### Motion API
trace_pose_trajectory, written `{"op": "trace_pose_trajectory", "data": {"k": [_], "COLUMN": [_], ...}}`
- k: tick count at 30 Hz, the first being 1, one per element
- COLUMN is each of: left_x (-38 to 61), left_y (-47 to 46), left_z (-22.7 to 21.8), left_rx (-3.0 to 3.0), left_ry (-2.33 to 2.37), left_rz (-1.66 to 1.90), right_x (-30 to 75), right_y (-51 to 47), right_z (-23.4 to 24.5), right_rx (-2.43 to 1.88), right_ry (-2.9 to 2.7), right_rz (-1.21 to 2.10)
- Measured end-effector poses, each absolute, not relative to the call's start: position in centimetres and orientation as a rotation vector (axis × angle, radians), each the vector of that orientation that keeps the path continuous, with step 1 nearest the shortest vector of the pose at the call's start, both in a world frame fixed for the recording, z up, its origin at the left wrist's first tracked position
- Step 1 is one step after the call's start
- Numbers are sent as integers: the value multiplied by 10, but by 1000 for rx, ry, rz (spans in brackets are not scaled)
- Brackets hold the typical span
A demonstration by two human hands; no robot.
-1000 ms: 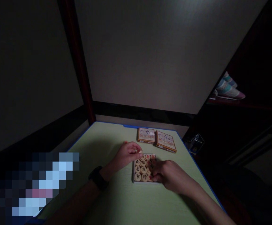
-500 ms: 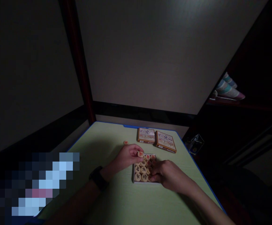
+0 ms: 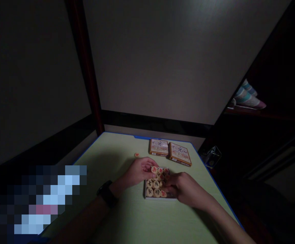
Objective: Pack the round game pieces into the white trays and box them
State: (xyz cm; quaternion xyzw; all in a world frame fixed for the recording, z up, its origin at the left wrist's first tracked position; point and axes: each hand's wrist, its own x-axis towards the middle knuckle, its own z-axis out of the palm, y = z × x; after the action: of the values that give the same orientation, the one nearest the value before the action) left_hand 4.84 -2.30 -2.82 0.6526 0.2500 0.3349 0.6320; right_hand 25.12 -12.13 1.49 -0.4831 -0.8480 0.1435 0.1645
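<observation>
A shallow box on the table holds rows of round wooden Chinese chess pieces, some lettered in black, some in red. Over its far left corner, my left hand pinches a red-lettered Chinese chess piece between thumb and fingers. My right hand reaches into the box's right side, fingers bent and close together among the pieces. Whatever its fingertips grip is hidden. A red-lettered piece shows just below them, at the near row. Another loose red-lettered piece lies on the table beyond my left hand.
Two flat printed boxes lie side by side at the table's far right. The pale green table has a blue edge and stands against a panelled wall. Right of it is a clear container. The room is dim.
My right fingertips have shifted slightly away from me, uncovering a red-lettered piece in the near row. My left hand has moved a little right and tilted its piece, whose face now shows more fully.
</observation>
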Motion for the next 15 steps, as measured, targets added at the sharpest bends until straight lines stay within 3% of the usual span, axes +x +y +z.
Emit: {"op": "trace_pose_trajectory", "data": {"k": [10,15], "left_x": [52,52], "left_y": [-36,-36], "left_z": [-22,-17], "left_rx": [1429,1524], "left_ry": [525,557], "left_rz": [599,683], "right_x": [240,246], "right_y": [-123,-127], "right_z": [1,17], "right_rx": [-1112,-1125], "right_ry": [-2329,-2346], "right_rz": [-115,49]}}
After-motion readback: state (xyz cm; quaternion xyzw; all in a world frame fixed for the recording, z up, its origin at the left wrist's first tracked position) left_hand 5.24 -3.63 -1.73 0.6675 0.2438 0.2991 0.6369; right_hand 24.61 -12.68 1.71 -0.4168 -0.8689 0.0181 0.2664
